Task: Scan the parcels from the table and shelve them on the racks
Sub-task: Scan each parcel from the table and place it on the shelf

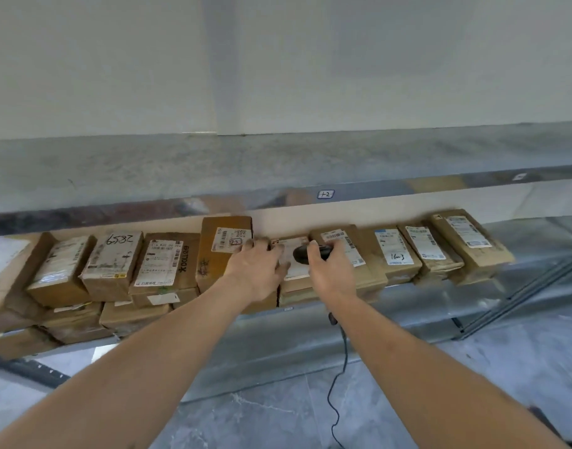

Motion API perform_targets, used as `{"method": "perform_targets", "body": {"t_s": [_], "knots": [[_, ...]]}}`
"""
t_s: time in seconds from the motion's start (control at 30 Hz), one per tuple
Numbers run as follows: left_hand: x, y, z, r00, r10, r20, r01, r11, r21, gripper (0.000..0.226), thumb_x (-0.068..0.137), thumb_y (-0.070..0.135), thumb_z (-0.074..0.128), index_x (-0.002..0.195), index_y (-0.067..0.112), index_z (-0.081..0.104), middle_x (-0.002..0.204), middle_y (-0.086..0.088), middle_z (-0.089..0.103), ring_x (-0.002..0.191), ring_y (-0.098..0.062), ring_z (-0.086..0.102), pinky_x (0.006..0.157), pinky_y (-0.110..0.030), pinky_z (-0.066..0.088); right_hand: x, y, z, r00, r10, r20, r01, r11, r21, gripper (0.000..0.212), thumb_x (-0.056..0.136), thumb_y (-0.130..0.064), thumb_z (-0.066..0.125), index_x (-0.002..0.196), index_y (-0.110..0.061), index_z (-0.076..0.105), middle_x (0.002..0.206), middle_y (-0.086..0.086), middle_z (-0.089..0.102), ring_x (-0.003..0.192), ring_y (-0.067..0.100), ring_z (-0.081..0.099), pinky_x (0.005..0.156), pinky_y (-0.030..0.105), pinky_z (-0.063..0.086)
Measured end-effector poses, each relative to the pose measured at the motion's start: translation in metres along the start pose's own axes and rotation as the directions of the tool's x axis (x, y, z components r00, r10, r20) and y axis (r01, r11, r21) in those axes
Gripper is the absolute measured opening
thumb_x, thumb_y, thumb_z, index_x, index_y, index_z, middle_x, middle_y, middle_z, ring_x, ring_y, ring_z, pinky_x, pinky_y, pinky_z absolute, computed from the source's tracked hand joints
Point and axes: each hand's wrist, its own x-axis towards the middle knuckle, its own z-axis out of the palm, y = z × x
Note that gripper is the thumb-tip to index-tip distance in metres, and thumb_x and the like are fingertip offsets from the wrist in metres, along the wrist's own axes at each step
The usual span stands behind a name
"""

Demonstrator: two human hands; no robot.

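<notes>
Pale wall (278, 59) rises behind and above the floor (262, 416). Floor is grey marbled tile with white veining. A grey band (116, 163) runs along the wall's lower edge. A dark perforated strip (35, 367) lies at the floor's left.

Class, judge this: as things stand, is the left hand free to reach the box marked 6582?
Probably yes: the left hand only rests on the small parcel, and the 6582 box sits uncovered on the same shelf, further left.
</notes>
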Motion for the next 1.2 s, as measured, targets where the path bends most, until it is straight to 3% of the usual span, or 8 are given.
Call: {"method": "perform_targets", "body": {"t_s": [0.27, 0.43, 0.53, 0.7, 0.83, 0.97, 1.13, 1.2], "knots": [[0.013, 0.109, -0.028, 0.953, 0.283, -0.105, -0.281, 0.959, 0.035, 0.050, 0.106, 0.049, 0.040, 0.149, 0.025, 0.049, 0.148, -0.008, 0.049, 0.132, -0.037, 0.048, 0.108, -0.048, 0.044, -0.024, 0.036, -0.109, 0.957, 0.047, -0.287, -0.014, 0.993, 0.116, 0.038, 0.104, -0.053, 0.049, 0.125, -0.022, 0.049, 0.109, 0.004, 0.069, 0.100, 0.031, 0.068, 0.095, 0.051, 0.055], [0.006, 0.198, -0.043, 0.889, 0.429, -0.159, -0.420, 0.903, 0.090, 0.051, 0.107, 0.052, 0.037, 0.150, 0.025, 0.050, 0.151, -0.009, 0.047, 0.133, -0.036, 0.048, 0.109, -0.049, 0.043, -0.044, 0.074, -0.194, 0.905, 0.072, -0.420, -0.021, 0.992, 0.125, 0.031, 0.107, -0.050, 0.046, 0.124, -0.025, 0.043, 0.108, 0.001, 0.060, 0.096, 0.028, 0.059, 0.087, 0.040, 0.048], [-0.003, 0.261, -0.048, 0.853, 0.494, -0.171, -0.481, 0.869, 0.113, 0.049, 0.107, 0.049, 0.040, 0.147, 0.024, 0.052, 0.150, -0.008, 0.050, 0.134, -0.034, 0.048, 0.109, -0.048, 0.044, -0.056, 0.103, -0.249, 0.865, 0.094, -0.493, -0.035, 0.991, 0.127, 0.034, 0.106, -0.052, 0.045, 0.124, -0.023, 0.046, 0.111, 0.001, 0.062, 0.100, 0.029, 0.060, 0.088, 0.042, 0.049], [-0.017, 0.375, -0.043, 0.800, 0.581, -0.152, -0.570, 0.814, 0.111, 0.070, 0.094, 0.063, 0.020, 0.139, 0.022, 0.055, 0.139, -0.009, 0.055, 0.126, -0.036, 0.054, 0.103, -0.049, 0.048, -0.084, 0.163, -0.343, 0.800, 0.155, -0.580, -0.072, 0.984, 0.165, 0.033, 0.105, -0.052, 0.046, 0.123, -0.024, 0.046, 0.108, 0.003, 0.066, 0.097, 0.029, 0.062, 0.089, 0.046, 0.053], [-0.029, 0.469, -0.029, 0.730, 0.669, -0.141, -0.652, 0.744, 0.146, 0.045, 0.106, 0.048, 0.038, 0.137, 0.020, 0.054, 0.136, -0.012, 0.056, 0.127, -0.036, 0.054, 0.103, -0.045, 0.045, -0.106, 0.216, -0.415, 0.759, 0.192, -0.622, -0.099, 0.978, 0.182, 0.030, 0.105, -0.053, 0.045, 0.120, -0.026, 0.044, 0.105, 0.003, 0.065, 0.095, 0.030, 0.063, 0.083, 0.045, 0.052], [-0.040, 0.553, -0.016, 0.645, 0.746, -0.168, -0.732, 0.665, 0.146, 0.048, 0.105, 0.047, 0.043, 0.145, 0.021, 0.053, 0.140, -0.011, 0.058, 0.128, -0.034, 0.055, 0.106, -0.045, 0.045, -0.127, 0.267, -0.481, 0.704, 0.211, -0.678, -0.113, 0.976, 0.186, 0.033, 0.106, -0.053, 0.045, 0.121, -0.024, 0.045, 0.102, 0.002, 0.064, 0.091, 0.028, 0.063, 0.075, 0.040, 0.047], [-0.049, 0.642, 0.002, 0.585, 0.802, -0.123, -0.796, 0.596, 0.103, 0.049, 0.107, 0.051, 0.039, 0.143, 0.021, 0.052, 0.136, -0.007, 0.057, 0.125, -0.032, 0.055, 0.102, -0.048, 0.048, -0.147, 0.321, -0.542, 0.591, 0.292, -0.752, -0.159, 0.956, 0.247, 0.035, 0.100, -0.063, 0.043, 0.118, -0.033, 0.045, 0.098, -0.002, 0.067, 0.084, 0.027, 0.068, 0.076, 0.049, 0.058], [-0.049, 0.675, 0.007, 0.546, 0.831, -0.107, -0.824, 0.556, 0.109, 0.051, 0.107, 0.051, 0.038, 0.145, 0.020, 0.052, 0.140, -0.008, 0.055, 0.128, -0.032, 0.054, 0.104, -0.049, 0.048, -0.155, 0.339, -0.565, 0.545, 0.321, -0.774, -0.187, 0.947, 0.261, 0.036, 0.104, -0.058, 0.044, 0.125, -0.029, 0.046, 0.096, -0.004, 0.066, 0.085, 0.026, 0.066, 0.076, 0.042, 0.053]]}}
